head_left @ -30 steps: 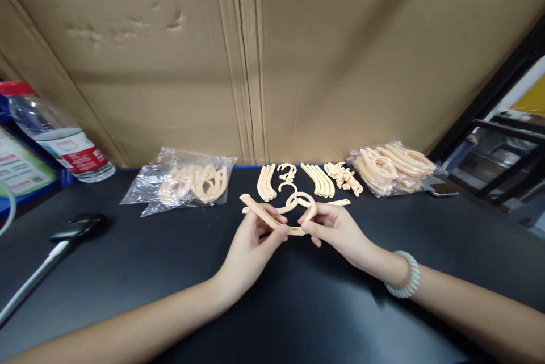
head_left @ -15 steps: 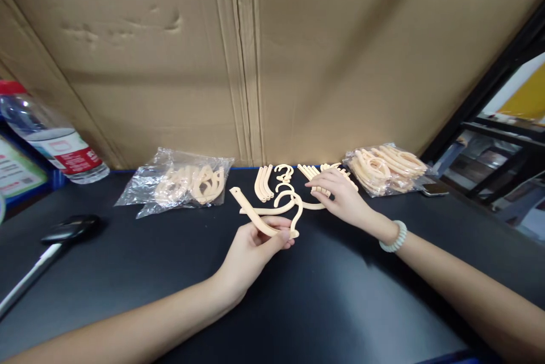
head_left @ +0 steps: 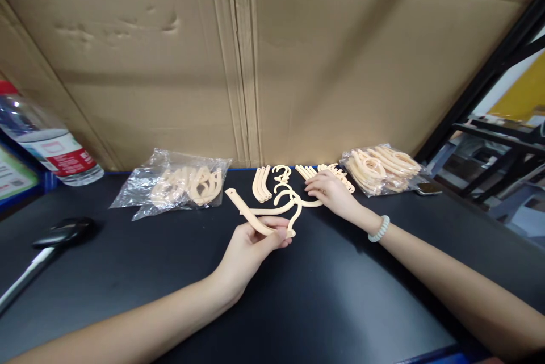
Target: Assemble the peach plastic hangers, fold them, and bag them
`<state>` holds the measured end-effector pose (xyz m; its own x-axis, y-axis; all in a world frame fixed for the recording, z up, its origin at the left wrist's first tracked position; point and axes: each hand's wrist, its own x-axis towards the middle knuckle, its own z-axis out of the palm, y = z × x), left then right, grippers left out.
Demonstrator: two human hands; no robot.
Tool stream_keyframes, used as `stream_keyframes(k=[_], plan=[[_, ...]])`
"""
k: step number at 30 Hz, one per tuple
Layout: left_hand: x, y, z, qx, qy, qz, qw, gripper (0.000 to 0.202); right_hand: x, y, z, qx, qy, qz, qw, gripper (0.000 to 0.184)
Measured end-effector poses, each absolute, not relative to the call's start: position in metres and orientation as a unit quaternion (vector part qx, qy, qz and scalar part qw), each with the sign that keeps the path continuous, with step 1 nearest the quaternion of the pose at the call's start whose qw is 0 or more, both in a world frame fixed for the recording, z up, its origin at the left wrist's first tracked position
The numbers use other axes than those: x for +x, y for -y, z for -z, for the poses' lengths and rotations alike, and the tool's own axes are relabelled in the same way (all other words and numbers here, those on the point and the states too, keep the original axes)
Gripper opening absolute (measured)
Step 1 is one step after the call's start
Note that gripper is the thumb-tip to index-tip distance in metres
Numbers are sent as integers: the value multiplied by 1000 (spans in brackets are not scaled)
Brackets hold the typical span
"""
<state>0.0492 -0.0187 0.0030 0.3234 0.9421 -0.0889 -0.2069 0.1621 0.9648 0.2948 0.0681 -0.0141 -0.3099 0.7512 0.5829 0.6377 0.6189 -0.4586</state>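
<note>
My left hand (head_left: 251,250) is closed on a cream plastic hanger part (head_left: 247,213), a curved arm joined to a hook piece, held just above the black table (head_left: 128,273). My right hand (head_left: 330,193) reaches forward with fingers stretched flat over a row of curved cream arms (head_left: 307,172) at the back of the table. Another row of curved arms (head_left: 259,183) and loose hooks (head_left: 281,174) lie between the hands. A small heap of cream clips (head_left: 340,174) sits just beyond my right hand.
A clear bag of cream parts (head_left: 179,185) lies at the left, another full bag (head_left: 381,168) at the right with a phone (head_left: 426,188) beside it. A cardboard wall (head_left: 255,57) stands behind. A water bottle (head_left: 46,142) and a black mouse (head_left: 63,230) are at far left.
My right hand let go of the hanger part and moved forward to the row of curved arms. My left hand keeps holding the hanger part.
</note>
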Motion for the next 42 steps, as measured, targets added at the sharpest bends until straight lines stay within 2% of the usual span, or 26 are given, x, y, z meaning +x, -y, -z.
stream_keyframes(k=[2, 7, 10, 14, 18, 23, 26, 31, 37, 42], plan=[[49, 18, -3, 469, -381, -437, 666, 24, 292, -64, 8, -439, 779, -95, 437, 12], [48, 17, -6, 436, -374, -432, 695, 25, 279, -41, -12, -443, 679, -196, 552, 27], [48, 16, -9, 419, -373, -432, 706, 25, 268, -24, -20, -402, 580, -317, 634, 21], [47, 15, -10, 425, -366, -438, 702, 24, 256, -5, -20, -380, 487, -426, 661, 20], [48, 14, -8, 450, -358, -438, 691, 22, 250, 4, -15, -381, 421, -501, 653, 20], [48, 12, -9, 477, -365, -423, 679, 22, 242, 13, -6, -360, 364, -577, 636, 44], [48, 11, -9, 487, -365, -417, 676, 21, 238, 16, -1, -343, 364, -621, 604, 52], [46, 10, -7, 490, -356, -408, 684, 21, 234, 17, 3, -357, 426, -638, 534, 41], [45, 8, -7, 494, -337, -393, 699, 20, 232, 16, 7, -355, 498, -605, 510, 26], [44, 8, -11, 507, -323, -380, 703, 18, 234, 16, 8, -341, 518, -604, 501, 24]])
